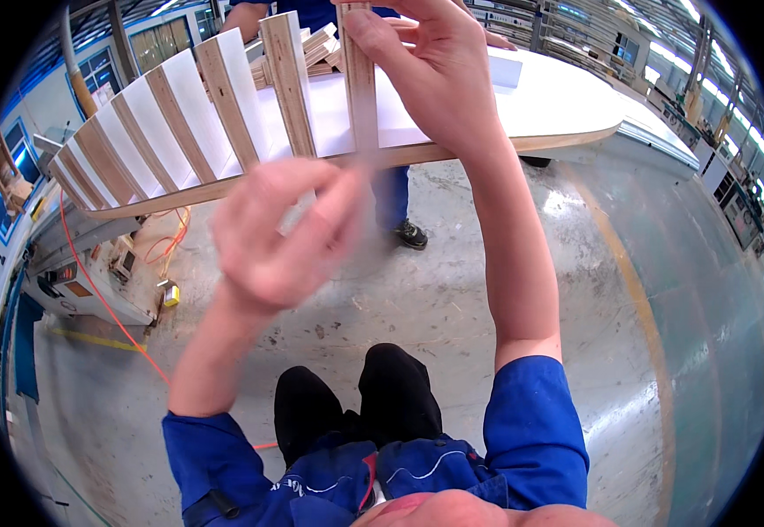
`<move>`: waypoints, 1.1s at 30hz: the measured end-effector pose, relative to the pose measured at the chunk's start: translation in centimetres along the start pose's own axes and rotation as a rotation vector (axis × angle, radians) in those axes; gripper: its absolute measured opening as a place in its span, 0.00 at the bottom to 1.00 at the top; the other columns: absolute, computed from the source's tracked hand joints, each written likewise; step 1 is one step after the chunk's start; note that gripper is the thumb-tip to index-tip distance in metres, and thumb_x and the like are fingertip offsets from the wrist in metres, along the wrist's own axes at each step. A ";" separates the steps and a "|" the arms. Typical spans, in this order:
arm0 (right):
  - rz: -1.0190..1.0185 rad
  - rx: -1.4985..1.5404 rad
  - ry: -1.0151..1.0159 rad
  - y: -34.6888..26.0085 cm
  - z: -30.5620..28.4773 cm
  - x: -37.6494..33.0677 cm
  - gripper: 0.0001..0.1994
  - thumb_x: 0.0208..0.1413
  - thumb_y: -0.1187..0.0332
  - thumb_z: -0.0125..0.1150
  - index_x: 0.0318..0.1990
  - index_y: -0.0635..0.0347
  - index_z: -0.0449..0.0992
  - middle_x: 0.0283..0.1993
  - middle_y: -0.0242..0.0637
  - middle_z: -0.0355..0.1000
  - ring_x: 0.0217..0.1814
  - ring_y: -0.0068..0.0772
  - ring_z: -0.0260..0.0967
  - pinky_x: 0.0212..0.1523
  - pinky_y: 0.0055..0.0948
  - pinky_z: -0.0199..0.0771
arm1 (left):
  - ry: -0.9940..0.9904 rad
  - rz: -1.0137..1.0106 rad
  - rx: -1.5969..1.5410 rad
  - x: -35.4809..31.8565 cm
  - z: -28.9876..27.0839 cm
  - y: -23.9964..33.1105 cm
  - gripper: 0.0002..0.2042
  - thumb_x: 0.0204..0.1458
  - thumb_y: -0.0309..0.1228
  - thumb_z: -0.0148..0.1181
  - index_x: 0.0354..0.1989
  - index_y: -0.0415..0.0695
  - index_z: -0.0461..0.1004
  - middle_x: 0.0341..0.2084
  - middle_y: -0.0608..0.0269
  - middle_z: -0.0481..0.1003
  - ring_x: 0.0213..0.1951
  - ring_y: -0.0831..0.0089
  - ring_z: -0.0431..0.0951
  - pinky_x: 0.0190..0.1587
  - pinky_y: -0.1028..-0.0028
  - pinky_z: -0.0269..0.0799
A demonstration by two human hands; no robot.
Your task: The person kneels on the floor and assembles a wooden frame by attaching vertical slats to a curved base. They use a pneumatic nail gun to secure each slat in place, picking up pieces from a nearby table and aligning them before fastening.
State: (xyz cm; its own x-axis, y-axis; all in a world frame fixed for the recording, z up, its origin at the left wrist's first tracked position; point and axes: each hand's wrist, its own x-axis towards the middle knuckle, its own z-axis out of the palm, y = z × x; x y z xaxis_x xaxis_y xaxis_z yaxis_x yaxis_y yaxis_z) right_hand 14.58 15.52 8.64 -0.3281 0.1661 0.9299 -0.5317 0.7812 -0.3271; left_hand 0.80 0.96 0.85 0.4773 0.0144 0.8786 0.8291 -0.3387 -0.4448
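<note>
My right hand (pixel 442 77) is closed on the upper part of an upright plywood strip (pixel 358 83), thumb on its near edge. The strip stands at the near edge of a long, round-ended board (pixel 558 105) with a white top and a bare wood edge. My left hand (pixel 290 233) is smeared by motion in front of that edge, near the strip's foot; its fingers look curled, and whether they hold anything does not show. To the left, several white-faced plywood ribs (pixel 224 105) stand in a row on the board.
Small plywood pieces (pixel 319 53) are heaped on the board behind the ribs. Across the board stands another person in blue, a shoe (pixel 410 234) showing below. An orange hose (pixel 110 303) hangs at the left, near a grey machine (pixel 92 290). A yellow line (pixel 632 272) crosses the floor.
</note>
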 end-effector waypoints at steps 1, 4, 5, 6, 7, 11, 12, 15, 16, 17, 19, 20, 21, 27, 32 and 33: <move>0.003 0.000 0.004 0.1 -0.2 -0.1 0.09 0.67 0.74 0.59 0.52 0.64 0.75 0.47 0.35 0.78 0.49 0.24 0.77 0.49 0.27 0.80 | -0.024 -0.045 0.059 -0.7 0.7 0.8 0.18 0.41 0.19 0.77 0.43 0.46 0.85 0.43 0.62 0.78 0.37 0.67 0.76 0.40 0.73 0.72; 0.046 -0.014 0.016 -0.2 -0.4 -0.3 0.09 0.67 0.74 0.59 0.52 0.65 0.75 0.47 0.36 0.78 0.49 0.24 0.77 0.49 0.28 0.80 | -0.067 -0.125 0.224 -2.2 2.1 1.5 0.22 0.38 0.22 0.78 0.46 0.49 0.86 0.45 0.66 0.77 0.47 0.66 0.73 0.48 0.71 0.70; 0.043 -0.026 0.020 -0.4 -0.4 -0.3 0.09 0.67 0.73 0.59 0.52 0.65 0.75 0.47 0.36 0.78 0.49 0.25 0.77 0.49 0.28 0.81 | -0.052 -0.113 0.252 -2.6 2.6 1.1 0.23 0.38 0.23 0.79 0.47 0.50 0.86 0.45 0.67 0.77 0.49 0.66 0.72 0.50 0.71 0.68; 0.039 -0.037 0.023 -0.5 -0.3 -0.2 0.09 0.67 0.73 0.59 0.51 0.65 0.75 0.47 0.36 0.78 0.49 0.25 0.77 0.49 0.28 0.81 | -0.038 -0.102 0.281 -2.9 2.9 0.7 0.24 0.37 0.24 0.79 0.48 0.51 0.86 0.46 0.69 0.77 0.51 0.66 0.71 0.52 0.70 0.67; 0.039 -0.052 0.026 -0.5 -0.4 -0.3 0.09 0.67 0.73 0.60 0.51 0.65 0.75 0.47 0.37 0.78 0.49 0.25 0.78 0.49 0.28 0.81 | -0.022 -0.085 0.283 -2.9 3.2 0.5 0.24 0.37 0.24 0.79 0.47 0.52 0.86 0.45 0.70 0.77 0.51 0.66 0.71 0.51 0.71 0.67; -0.018 -0.023 0.012 0.2 -0.6 -0.2 0.09 0.67 0.72 0.60 0.51 0.65 0.75 0.46 0.38 0.78 0.48 0.25 0.78 0.48 0.28 0.81 | 0.001 -0.062 0.273 -3.0 3.8 0.0 0.22 0.37 0.23 0.78 0.46 0.52 0.87 0.44 0.71 0.77 0.48 0.66 0.70 0.48 0.72 0.68; -0.010 -0.027 0.011 0.2 -0.6 -0.2 0.09 0.67 0.72 0.60 0.51 0.65 0.75 0.46 0.38 0.78 0.48 0.26 0.78 0.48 0.28 0.81 | -0.003 -0.066 0.265 -3.0 3.8 0.0 0.22 0.37 0.22 0.78 0.45 0.52 0.87 0.43 0.71 0.77 0.47 0.66 0.70 0.47 0.72 0.68; 0.009 -0.028 0.002 0.0 -0.6 -0.1 0.10 0.67 0.72 0.60 0.52 0.65 0.75 0.46 0.38 0.78 0.48 0.26 0.78 0.48 0.28 0.81 | -0.001 -0.059 0.260 -3.0 3.7 -0.2 0.22 0.37 0.20 0.77 0.45 0.51 0.88 0.42 0.71 0.77 0.47 0.66 0.70 0.46 0.73 0.68; 0.017 -0.026 -0.002 0.0 -0.6 -0.1 0.10 0.67 0.72 0.60 0.52 0.65 0.75 0.46 0.38 0.78 0.48 0.26 0.78 0.48 0.28 0.81 | 0.000 -0.055 0.252 -3.0 3.6 -0.3 0.22 0.37 0.20 0.77 0.44 0.51 0.88 0.42 0.70 0.77 0.46 0.67 0.70 0.45 0.73 0.68; 0.006 -0.033 0.001 -0.3 -0.5 -0.1 0.10 0.67 0.72 0.60 0.52 0.65 0.75 0.45 0.38 0.78 0.48 0.26 0.78 0.48 0.28 0.81 | 0.000 -0.051 0.245 -2.9 3.5 -0.4 0.22 0.37 0.20 0.77 0.44 0.51 0.88 0.42 0.70 0.77 0.46 0.67 0.69 0.44 0.73 0.68; -0.013 -0.051 0.007 -0.9 -0.5 -0.3 0.10 0.68 0.72 0.60 0.52 0.65 0.75 0.45 0.38 0.78 0.48 0.26 0.78 0.49 0.28 0.81 | 0.000 -0.051 0.232 -2.8 3.5 -0.4 0.21 0.37 0.19 0.76 0.44 0.51 0.88 0.42 0.70 0.77 0.45 0.68 0.69 0.43 0.74 0.68; -0.004 -0.042 0.005 -0.6 -0.5 -0.3 0.10 0.68 0.72 0.60 0.52 0.65 0.74 0.45 0.38 0.78 0.48 0.26 0.78 0.49 0.28 0.81 | 0.000 -0.055 0.224 -2.8 3.5 -0.4 0.21 0.37 0.19 0.76 0.44 0.50 0.88 0.42 0.70 0.77 0.45 0.68 0.69 0.43 0.74 0.68; 0.005 -0.034 0.003 -0.1 -0.6 -0.2 0.10 0.68 0.71 0.60 0.52 0.65 0.74 0.46 0.38 0.78 0.48 0.26 0.78 0.50 0.28 0.81 | -0.001 -0.059 0.217 -2.7 3.6 -0.3 0.21 0.37 0.19 0.76 0.43 0.50 0.88 0.42 0.69 0.77 0.44 0.68 0.68 0.42 0.74 0.68; 0.028 -0.020 0.008 -0.9 -0.2 -0.4 0.10 0.68 0.71 0.60 0.53 0.64 0.74 0.48 0.39 0.78 0.51 0.27 0.77 0.52 0.30 0.81 | -0.042 -0.084 0.232 -2.8 3.2 -0.1 0.21 0.37 0.20 0.76 0.44 0.51 0.88 0.42 0.70 0.77 0.43 0.69 0.68 0.42 0.74 0.67; -0.012 -0.012 -0.002 0.5 -0.5 -0.2 0.10 0.68 0.72 0.59 0.53 0.65 0.74 0.50 0.39 0.77 0.52 0.28 0.77 0.53 0.31 0.80 | -0.023 -0.079 0.229 -3.1 3.4 -0.2 0.23 0.36 0.19 0.75 0.45 0.51 0.88 0.44 0.70 0.78 0.43 0.69 0.68 0.43 0.72 0.67; -0.013 -0.011 0.000 0.5 -0.5 -0.2 0.10 0.68 0.73 0.59 0.53 0.65 0.74 0.50 0.39 0.77 0.52 0.28 0.77 0.53 0.31 0.80 | -0.020 -0.082 0.224 -3.2 3.5 -0.3 0.23 0.35 0.19 0.75 0.45 0.51 0.88 0.44 0.70 0.78 0.43 0.69 0.68 0.43 0.72 0.67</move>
State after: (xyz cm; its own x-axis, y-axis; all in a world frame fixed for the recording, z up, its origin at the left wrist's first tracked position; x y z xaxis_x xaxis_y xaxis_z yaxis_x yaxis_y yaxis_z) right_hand 14.74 16.17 8.33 -0.3214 0.1560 0.9340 -0.5273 0.7898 -0.3134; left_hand 0.04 4.25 -2.48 0.4097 0.0522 0.9107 0.9080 -0.1190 -0.4016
